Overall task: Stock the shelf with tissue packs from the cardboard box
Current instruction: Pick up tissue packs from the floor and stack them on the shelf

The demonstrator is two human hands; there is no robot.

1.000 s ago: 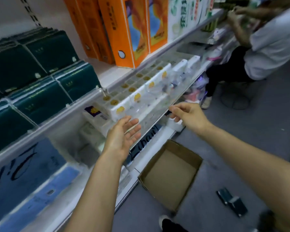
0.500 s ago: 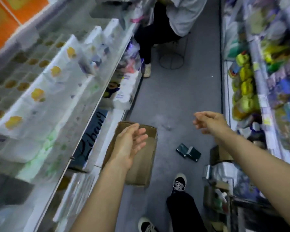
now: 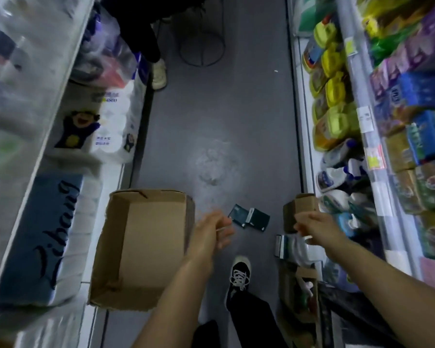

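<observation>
Tissue packs (image 3: 249, 218), two dark green ones flat on floor (image 3: 236, 121) between empty cardboard box (image 3: 141, 247) and right shelf: probably light, soft, slippery in film, best pinched across short edges; left hand (image 3: 211, 232) and right hand (image 3: 312, 226) loosely spread, holding nothing.

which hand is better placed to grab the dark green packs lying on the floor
Probably the left hand: open, its fingertips sit just beside the dark green packs. The right hand is farther off, over by the small box.
</observation>
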